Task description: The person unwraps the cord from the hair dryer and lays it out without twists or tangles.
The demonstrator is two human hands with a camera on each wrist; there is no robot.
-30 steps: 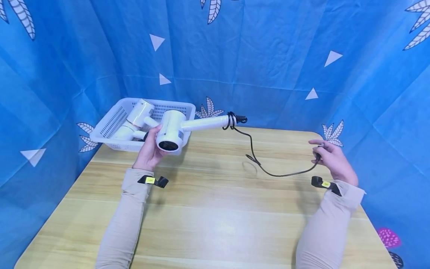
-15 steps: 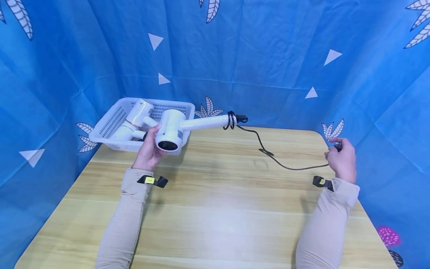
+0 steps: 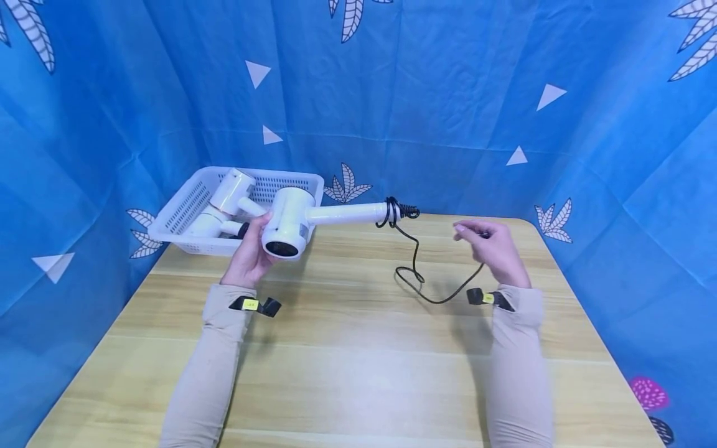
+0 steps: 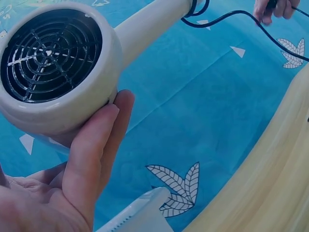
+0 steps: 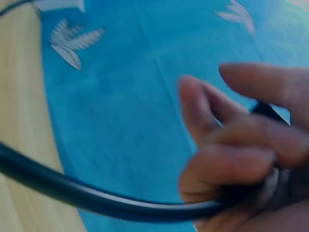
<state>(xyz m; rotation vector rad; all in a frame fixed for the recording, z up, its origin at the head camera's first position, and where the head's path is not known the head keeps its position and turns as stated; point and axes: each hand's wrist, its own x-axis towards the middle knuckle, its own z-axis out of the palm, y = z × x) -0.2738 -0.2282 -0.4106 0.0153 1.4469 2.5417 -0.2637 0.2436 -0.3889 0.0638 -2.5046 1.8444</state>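
A white hair dryer [image 3: 287, 219] is held up by my left hand [image 3: 250, 255], which grips the barrel from below and the left. Its handle points right, and its dark round grille [image 4: 50, 55] faces me in the left wrist view. Black cord [image 3: 416, 274] is wound round the handle's end, then hangs in a loose loop toward my right hand [image 3: 498, 250]. There the curled fingers [image 5: 231, 166] hold the black cord end against the palm. Most of the plug is hidden inside that hand.
Behind my left hand stands a white perforated basket [image 3: 185, 239] with two white hair dryers [image 3: 231, 191] in it. All of this is over a wooden table [image 3: 358, 361]. Blue patterned curtain [image 3: 437, 106] closes off the back and both sides.
My right hand first moved right, stretching the cord, then came back left toward the dryer, so the cord sags in a loop. The left hand holds the dryer in nearly the same place.
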